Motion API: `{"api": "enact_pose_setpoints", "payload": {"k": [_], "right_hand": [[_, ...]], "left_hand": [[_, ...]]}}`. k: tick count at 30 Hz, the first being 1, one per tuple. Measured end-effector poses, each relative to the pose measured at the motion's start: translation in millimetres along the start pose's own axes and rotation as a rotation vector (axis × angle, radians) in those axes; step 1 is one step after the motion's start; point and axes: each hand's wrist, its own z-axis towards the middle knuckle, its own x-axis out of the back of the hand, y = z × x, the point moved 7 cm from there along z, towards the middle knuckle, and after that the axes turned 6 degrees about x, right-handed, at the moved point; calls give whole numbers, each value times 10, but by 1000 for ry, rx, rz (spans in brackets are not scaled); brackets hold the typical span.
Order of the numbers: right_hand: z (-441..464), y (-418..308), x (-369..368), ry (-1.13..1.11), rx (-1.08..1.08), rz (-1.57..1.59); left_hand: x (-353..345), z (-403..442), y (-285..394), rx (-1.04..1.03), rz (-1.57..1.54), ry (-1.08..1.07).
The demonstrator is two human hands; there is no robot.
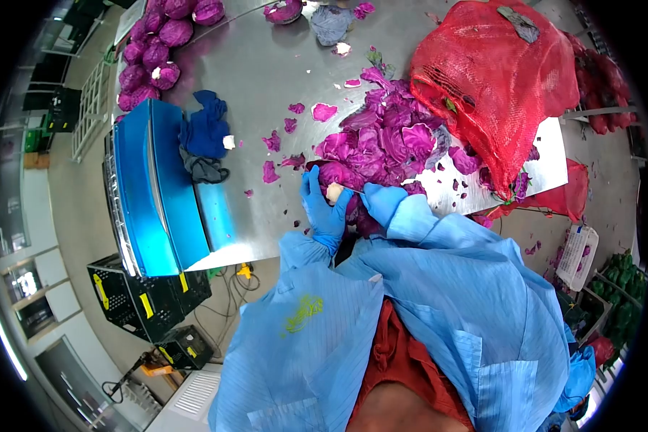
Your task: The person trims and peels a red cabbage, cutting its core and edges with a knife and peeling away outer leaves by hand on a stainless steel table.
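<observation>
My left hand (pixel 325 214), in a blue glove, is wrapped round the near side of a red cabbage (pixel 338 174) with its pale cut stem facing up. My right hand (pixel 383 202), also gloved, is closed beside the cabbage. From its fingers a thin knife (pixel 354 190) points toward the stem; most of the knife is hidden by the hand. Just beyond both hands lies a heap of loose purple cabbage leaves (pixel 381 140) on the steel table (pixel 259 86).
A red mesh sack (pixel 493 79) covers the table's right side. Whole red cabbages (pixel 162 43) are piled at the far left. A blue box (pixel 155 187) and blue cloth (pixel 207 129) sit at the left edge. Black crates (pixel 133 302) stand below on the floor.
</observation>
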Motion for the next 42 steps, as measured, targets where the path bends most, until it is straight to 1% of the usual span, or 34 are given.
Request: {"api": "enact_pose_setpoints", "payload": {"k": [3,6,9,13,16,18,21,24,25,26,28,31,32,34,35,38,39,40,42], "right_hand": [[2,17,-55,24,-44,-63],[-24,22,-28,295,61,-84],[24,71,-75,341,57,-127],[46,92,-138,329,13,-171],[84,50,-164,307,-34,-176],[120,30,-113,322,-31,-136],[91,47,-57,210,-83,-72],[58,94,240,221,-109,-54],[79,200,318,327,-66,-9],[176,534,233,284,-248,30],[259,641,379,202,-240,245],[290,191,565,196,-111,416],[305,44,616,148,-130,410],[420,-38,359,297,102,337],[511,-10,224,252,52,207],[717,290,62,109,-129,561],[737,429,14,202,-221,754],[840,638,-163,347,-173,845],[907,717,-234,249,-271,934]], "left_hand": [[-9,-5,1,14,-6,14],[-30,-6,19,37,-3,47],[-48,22,14,70,13,81],[-49,21,28,104,28,100],[-78,39,8,222,7,126],[-69,55,0,206,-5,109],[-49,58,26,164,-2,74],[-40,41,40,94,-5,46],[-13,23,21,68,-2,36],[7,9,-15,64,-34,28],[9,21,-61,50,-105,13],[21,22,-81,32,-100,-4],[24,30,-83,38,-122,-10],[28,23,-90,56,-167,-23],[36,20,-108,59,-180,-42],[129,32,-186,40,-228,-113],[157,37,-198,19,-251,-149],[179,27,-202,0,-273,-187],[202,9,-201,10,-300,-232]]}}
